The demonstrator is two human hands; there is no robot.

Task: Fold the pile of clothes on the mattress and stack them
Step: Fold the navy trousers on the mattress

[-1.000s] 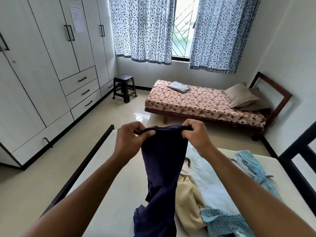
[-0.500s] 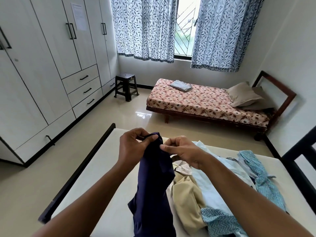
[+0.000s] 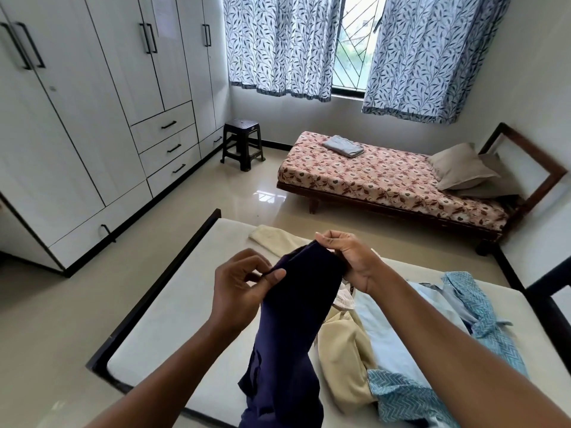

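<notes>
**Daylit bedroom through a wide-angle lens**

Soft daylight enters by the far window [image 3: 352,47] between the curtains [image 3: 278,41] and fills the room evenly; shadows are faint. A pale glare lies on the polished floor [image 3: 268,194] below it. The navy garment [image 3: 293,304] reads almost black, its folds lost. Lines of the wardrobe [image 3: 77,118] at the left edge bow outward.

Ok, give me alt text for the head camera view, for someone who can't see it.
A person's left hand and right hand hold a navy garment up by its top edge above a white mattress. Cream, pale blue and teal patterned clothes lie unfolded beside it.
</notes>
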